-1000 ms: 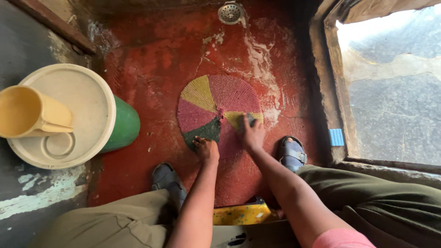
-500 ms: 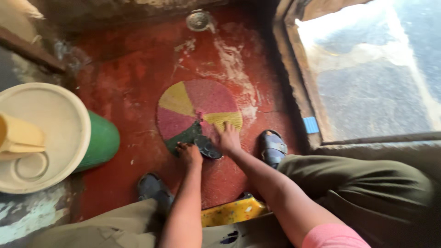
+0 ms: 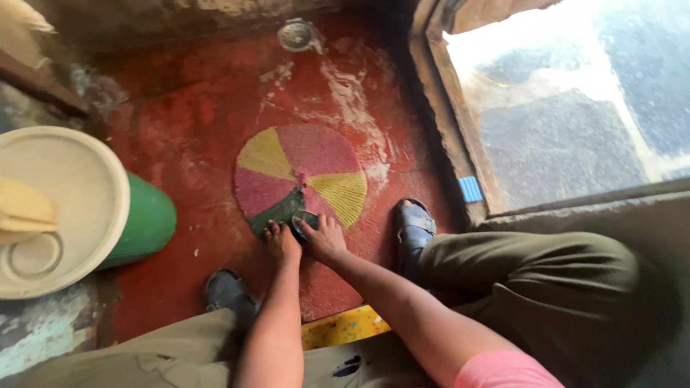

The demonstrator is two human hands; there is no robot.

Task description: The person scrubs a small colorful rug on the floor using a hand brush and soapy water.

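Red-painted concrete floor (image 3: 194,144), wet and scuffed, w/ white soapy streaks running up toward a round metal drain (image 3: 296,34).

Head view: round woven mat (image 3: 287,172) lies flat on floor, wedges of yellow, pink, red, dark green. Left hand (image 3: 282,241) pressed down on mat's near edge at the green wedge, fingers curled, nothing gripped as far as visible. Right hand (image 3: 325,237) just beside it, fingers closed over a small dark scrub brush (image 3: 303,224) resting on mat's near edge; the two hands almost touching. Grey sandals: left (image 3: 226,291), right (image 3: 415,223), either side of mat. Green bucket (image 3: 144,223) w/ cream lid (image 3: 54,208) at left, pale jug (image 3: 21,208) on lid. Small blue block (image 3: 470,189) by doorway sill at right.
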